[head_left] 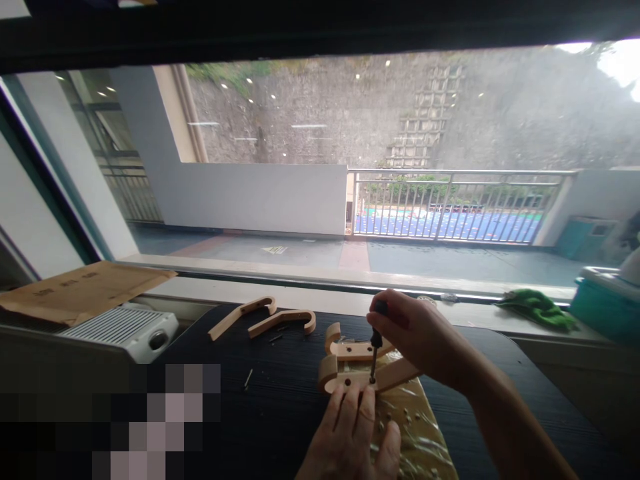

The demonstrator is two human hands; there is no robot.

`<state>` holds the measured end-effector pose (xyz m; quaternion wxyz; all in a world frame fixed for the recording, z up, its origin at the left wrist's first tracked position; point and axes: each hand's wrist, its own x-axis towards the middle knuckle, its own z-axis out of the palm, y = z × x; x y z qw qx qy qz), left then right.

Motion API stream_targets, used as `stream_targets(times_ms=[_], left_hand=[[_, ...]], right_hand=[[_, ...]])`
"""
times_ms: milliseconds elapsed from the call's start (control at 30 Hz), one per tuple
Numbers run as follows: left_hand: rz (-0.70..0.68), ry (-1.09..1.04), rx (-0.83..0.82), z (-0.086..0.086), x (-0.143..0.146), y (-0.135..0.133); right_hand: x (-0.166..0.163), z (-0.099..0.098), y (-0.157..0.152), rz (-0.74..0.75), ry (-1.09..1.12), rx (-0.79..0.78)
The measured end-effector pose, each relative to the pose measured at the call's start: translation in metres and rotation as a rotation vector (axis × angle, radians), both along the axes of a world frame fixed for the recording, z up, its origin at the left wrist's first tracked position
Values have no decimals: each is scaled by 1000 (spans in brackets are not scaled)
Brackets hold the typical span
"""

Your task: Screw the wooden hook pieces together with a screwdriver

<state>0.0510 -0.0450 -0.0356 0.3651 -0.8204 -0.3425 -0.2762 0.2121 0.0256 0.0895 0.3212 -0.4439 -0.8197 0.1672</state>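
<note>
Tabletop [290, 420]: stretched dark and wood-grained below a window [280, 120].
Right hand [413, 337]: grasped a black-handled metal screwdriver [377, 339], tip at a hole in a pale wooden hook-shaped piece [358, 381].
Left hand [345, 433]: lay against that piece's near edge, fingers extended, unclenched.
Golden plastic-wrapped block [417, 427]: bore that piece and a similar one [359, 349] behind.
Two pale wooden hooks [278, 319]: lay leftward near small screw-like bits [247, 381].

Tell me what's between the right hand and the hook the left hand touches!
A screwdriver. In the head view, it runs from the right hand down to that hook.
</note>
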Motion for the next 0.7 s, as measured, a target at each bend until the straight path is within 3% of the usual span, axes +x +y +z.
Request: stream_targets(times_ms=[300,533,700], left_hand=[[26,-75,-131,0,-1,-2],[38,-197,-193,-2,4,-2],[44,-223,-255,-3,4,-2]], right_hand=[[0,1,0,-84,-76,76],[-4,4,-8,41,-19,64],[-6,3,-8,46,-21,51]])
